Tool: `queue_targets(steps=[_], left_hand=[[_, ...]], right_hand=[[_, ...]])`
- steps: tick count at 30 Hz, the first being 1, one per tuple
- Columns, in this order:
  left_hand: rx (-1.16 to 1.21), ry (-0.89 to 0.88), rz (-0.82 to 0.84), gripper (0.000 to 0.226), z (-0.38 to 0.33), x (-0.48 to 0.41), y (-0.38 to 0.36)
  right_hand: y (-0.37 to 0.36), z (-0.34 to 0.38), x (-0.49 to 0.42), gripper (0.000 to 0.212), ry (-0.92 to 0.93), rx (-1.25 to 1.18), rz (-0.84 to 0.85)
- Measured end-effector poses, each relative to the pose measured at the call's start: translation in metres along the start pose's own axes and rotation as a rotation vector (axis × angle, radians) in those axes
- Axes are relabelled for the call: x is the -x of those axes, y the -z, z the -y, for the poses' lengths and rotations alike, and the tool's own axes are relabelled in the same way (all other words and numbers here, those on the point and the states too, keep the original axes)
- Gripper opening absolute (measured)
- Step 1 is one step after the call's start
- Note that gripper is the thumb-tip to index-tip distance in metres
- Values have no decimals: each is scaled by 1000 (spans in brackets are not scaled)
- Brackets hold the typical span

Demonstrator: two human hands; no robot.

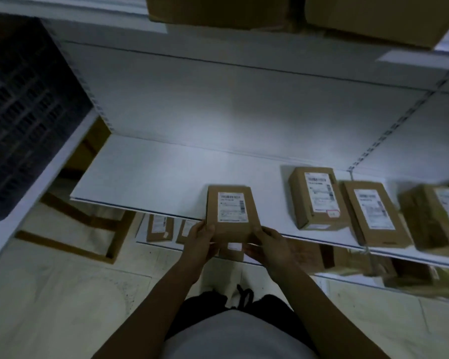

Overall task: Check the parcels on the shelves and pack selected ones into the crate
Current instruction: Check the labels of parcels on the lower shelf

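Bare forearms reach up from a white shirt (pixel 233 338) and dark shorts to a parcel (pixel 231 229) held in both hands. The left hand (pixel 201 240) grips its near left corner, thumb laid on the top face and fingers curled underneath. The right hand (pixel 267 244) grips the near right corner the same way, thumb on the edge and fingers tucked below.

The parcel is a small, plain brown cardboard box, longer than it is wide. A white label (pixel 231 206) with a barcode and lines of print too blurred to read covers most of its top. It sits at the front edge of the white shelf (pixel 153 177), with its near end sticking out past the lip into the hands. Whether its far end rests on the shelf or is lifted just clear cannot be told.

Three like boxes (pixel 318 198) lie on the same shelf to the right, each with a label up. More lie on a lower shelf (pixel 160 228). A dark slatted crate (pixel 24 112) stands at the left, and big cartons (pixel 218 9) sit on the shelf above.
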State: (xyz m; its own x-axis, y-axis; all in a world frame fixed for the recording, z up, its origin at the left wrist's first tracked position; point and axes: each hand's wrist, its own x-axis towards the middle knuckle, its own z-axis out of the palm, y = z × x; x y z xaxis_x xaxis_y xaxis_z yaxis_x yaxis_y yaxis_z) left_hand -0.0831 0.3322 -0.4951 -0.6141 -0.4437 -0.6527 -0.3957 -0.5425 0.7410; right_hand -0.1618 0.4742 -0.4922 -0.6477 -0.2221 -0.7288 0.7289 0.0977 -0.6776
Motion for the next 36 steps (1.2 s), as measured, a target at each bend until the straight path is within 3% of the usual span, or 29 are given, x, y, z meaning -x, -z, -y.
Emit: queue_targets(steps=[3,5,9,11,13,15,17,21,23,25,27,29,30,32,33,36], left_hand=[[-7,85,86,18,-2,-11,-1],[-22,137,119,18,-7,-18,-1],[4,143,138,35,-27,-40,4],[33,118,170,32,-36,-50,3],[49,121,221,21,-41,-56,-3],[-29,118,266,14,-41,-58,-14],[-132,123,305,15,-34,-58,-29],[-232,155,365,24,-21,-55,-69],[-242,169,367,28,-16,-54,-95],[-259,172,364,35,-13,-50,-125],[-254,185,368,45,-7,-48,-155],[-242,177,355,39,0,-41,-182],[-235,170,339,29,4,-37,-196],[-203,157,294,13,11,-30,-220],[-179,161,270,15,16,-28,-230],[-161,106,170,27,32,-28,-253]], right_hand=[[0,-11,-13,23,-12,-153,-41],[-8,-13,-17,18,8,-132,-102],[-26,9,-18,26,16,-94,-180],[-29,20,-15,21,54,-200,-146],[-25,21,-19,33,132,-102,-145],[-18,20,-23,47,98,-102,-163],[-3,20,-24,50,101,-81,-261],[40,24,-24,28,205,-38,-568],[64,34,-25,33,262,38,-749],[91,44,-30,43,297,61,-827],[122,49,-43,53,289,122,-722],[153,55,-55,65,226,195,-553],[164,62,-53,55,205,227,-474],[181,80,-49,15,202,262,-316],[190,86,-51,12,178,301,-233],[206,97,-52,46,34,364,-39]])
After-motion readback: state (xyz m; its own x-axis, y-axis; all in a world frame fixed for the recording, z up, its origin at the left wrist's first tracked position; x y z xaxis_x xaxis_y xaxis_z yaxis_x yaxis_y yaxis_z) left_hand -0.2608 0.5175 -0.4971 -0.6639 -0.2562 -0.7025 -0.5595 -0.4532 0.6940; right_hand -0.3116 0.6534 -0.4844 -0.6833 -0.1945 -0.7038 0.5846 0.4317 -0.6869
